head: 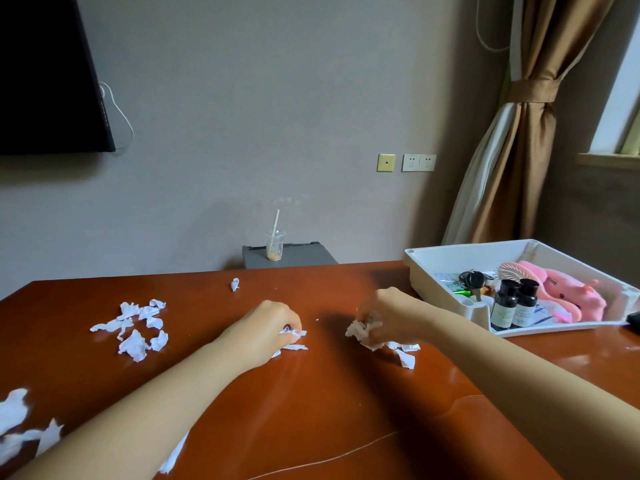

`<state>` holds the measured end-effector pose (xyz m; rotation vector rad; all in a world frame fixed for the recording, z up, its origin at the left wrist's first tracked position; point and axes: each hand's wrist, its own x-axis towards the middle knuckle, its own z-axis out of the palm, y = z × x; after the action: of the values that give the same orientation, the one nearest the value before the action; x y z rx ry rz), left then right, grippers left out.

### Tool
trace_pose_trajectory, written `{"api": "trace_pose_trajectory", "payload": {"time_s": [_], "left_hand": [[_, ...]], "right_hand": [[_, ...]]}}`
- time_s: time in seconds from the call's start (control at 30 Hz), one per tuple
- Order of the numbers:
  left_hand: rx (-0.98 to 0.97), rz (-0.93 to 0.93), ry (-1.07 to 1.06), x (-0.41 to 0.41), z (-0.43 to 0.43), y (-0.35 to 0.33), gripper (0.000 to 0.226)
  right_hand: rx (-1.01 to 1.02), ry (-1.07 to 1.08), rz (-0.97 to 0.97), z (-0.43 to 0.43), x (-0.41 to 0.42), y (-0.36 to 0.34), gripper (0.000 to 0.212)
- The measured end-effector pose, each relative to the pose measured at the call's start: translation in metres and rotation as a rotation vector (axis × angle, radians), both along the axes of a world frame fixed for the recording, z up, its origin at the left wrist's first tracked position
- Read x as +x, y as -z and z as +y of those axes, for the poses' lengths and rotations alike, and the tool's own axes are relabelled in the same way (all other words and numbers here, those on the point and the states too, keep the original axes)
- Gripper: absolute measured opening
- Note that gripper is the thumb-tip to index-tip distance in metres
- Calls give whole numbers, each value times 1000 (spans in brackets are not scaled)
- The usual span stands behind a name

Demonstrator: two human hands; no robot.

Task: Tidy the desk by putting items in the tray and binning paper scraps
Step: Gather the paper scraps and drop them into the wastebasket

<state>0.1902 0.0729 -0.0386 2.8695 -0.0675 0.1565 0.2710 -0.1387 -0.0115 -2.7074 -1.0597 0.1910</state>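
White paper scraps [294, 347]: left hand [273, 320] pinches some, right hand [388, 315] clutches wad [356, 330]; bottle labels [502, 312] illegible.

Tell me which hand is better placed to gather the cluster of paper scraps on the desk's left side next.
Probably left. The left hand, pinching a scrap, lies nearer that cluster; the right hand is further off and holds a crumpled wad.

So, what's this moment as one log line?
left hand: grips scrap | right hand: grips wad | tray: loaded | pile: on desk
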Motion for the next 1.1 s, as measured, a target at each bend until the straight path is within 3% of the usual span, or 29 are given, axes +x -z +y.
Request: {"api": "trace_pose_trajectory", "payload": {"time_s": [0.27, 0.53, 1.1], "left_hand": [[-77, -84, -28, -14, -26, -31, 14], [-158, -148, 40, -42, -74, -74, 11], [-265, -172, 271, -116, -238, -98, 11]], "right_hand": [[120, 12, -204, -13, -18, -27, 24], [174, 88, -283, -46, -53, -66, 25], [103, 363, -275, -199, -178, -93, 25]]}}
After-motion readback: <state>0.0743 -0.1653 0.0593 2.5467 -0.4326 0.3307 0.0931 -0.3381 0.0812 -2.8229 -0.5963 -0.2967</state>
